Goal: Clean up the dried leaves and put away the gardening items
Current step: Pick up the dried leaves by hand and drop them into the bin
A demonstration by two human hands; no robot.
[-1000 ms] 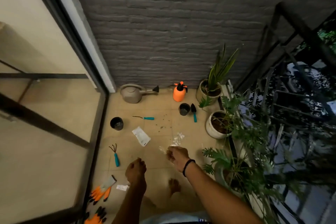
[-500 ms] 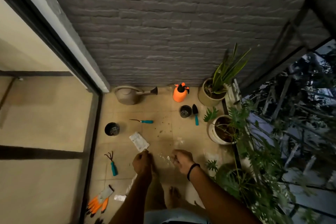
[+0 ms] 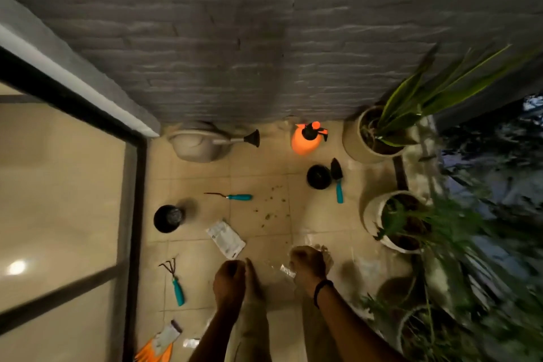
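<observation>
**Balcony floor headcount**

Right hand (image 3: 308,266) has its grip curled tight on a clear bag (image 3: 282,270) over the near end of the floor (image 3: 311,214). Left hand (image 3: 229,282) is fisted just beside it, and I can't tell if that grip has any bag in it.

Dried leaves (image 3: 270,206) lie scattered mid-floor.

The count:
- Three teal-handled tools: weeder (image 3: 232,196), trowel (image 3: 338,182), rake (image 3: 176,285).
- Two black pots (image 3: 168,218) (image 3: 318,176).
- One watering can (image 3: 199,144) and one orange sprayer (image 3: 305,139) at the far edge.
- Three potted plants (image 3: 379,138) (image 3: 396,223) (image 3: 426,332) down the right edge.
- One white packet (image 3: 226,239).
</observation>
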